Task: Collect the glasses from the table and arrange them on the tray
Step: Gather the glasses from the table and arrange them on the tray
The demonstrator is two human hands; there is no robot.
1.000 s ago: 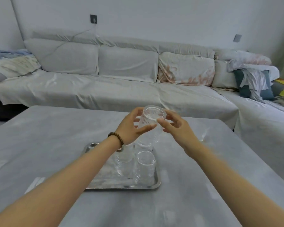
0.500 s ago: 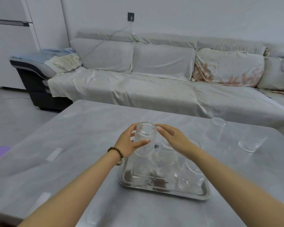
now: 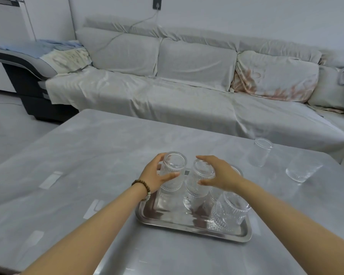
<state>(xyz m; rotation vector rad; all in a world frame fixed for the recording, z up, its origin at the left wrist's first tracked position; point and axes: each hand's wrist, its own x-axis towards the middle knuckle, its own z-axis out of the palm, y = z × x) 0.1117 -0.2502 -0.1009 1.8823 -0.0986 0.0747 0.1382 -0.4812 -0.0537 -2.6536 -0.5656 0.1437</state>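
Left hand (image 3: 154, 175) is gripping a ribbed glass (image 3: 172, 171) around its side wall, thumb on the near side and fingers wrapping the far side. A beaded bracelet (image 3: 142, 186) is sitting on the left wrist. This glass is standing inverted, base up, at the far-left corner of the tray (image 3: 189, 225); whether its rim is touching the tray floor cannot be determined.

Just right of it, a second ribbed glass (image 3: 200, 185) is standing inverted in the middle of the tray. Right hand (image 3: 219, 175) is curving around the upper part of this second glass, thumb on the near side and fingers over the top; contact looks likely, but a firm grip cannot be confirmed.

A third ribbed glass (image 3: 229, 212) is sitting inverted at the near-right corner of the tray, clear of both hands. A further glass is partly showing behind the right wrist at the far-right corner of the tray; its details are hidden.

The tray, a rectangular metal type, is resting on the grey table (image 3: 87, 155). Right of the tray and well apart from it, a tall smooth glass (image 3: 260, 152) is standing upright on the table, and a wider glass (image 3: 302, 168) is standing further right, near the table edge.
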